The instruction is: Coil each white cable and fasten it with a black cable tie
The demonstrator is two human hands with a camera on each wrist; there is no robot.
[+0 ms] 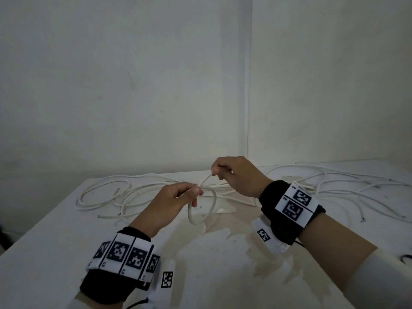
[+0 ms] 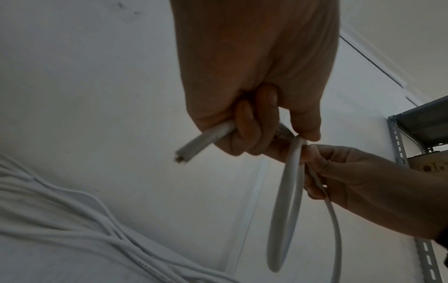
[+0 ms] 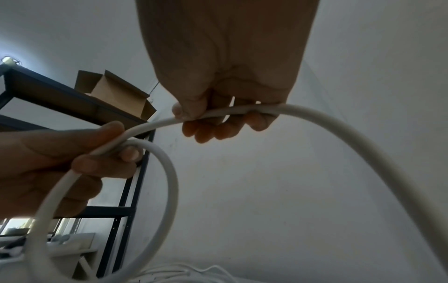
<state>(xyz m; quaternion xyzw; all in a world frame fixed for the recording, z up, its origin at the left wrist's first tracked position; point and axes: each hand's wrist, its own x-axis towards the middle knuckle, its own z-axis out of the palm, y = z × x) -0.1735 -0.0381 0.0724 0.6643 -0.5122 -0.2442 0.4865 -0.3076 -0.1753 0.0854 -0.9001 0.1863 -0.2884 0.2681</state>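
Smooth, round white plastic-sheathed cable bent into one small loop above the near middle of a white, stained tabletop. Pinched at the loop's crossing between thumb and curled fingers of the left hand; gripped a little farther along by the right hand, fingers curled round the strand.

From the left wrist only: the cut cable end poking out below the fist, bare core showing. From the right wrist only: a dark metal shelf rack with an open brown cardboard box.

Far across the table, loose tangles of more white cables, left and right. Plain white walls meeting at a corner behind.
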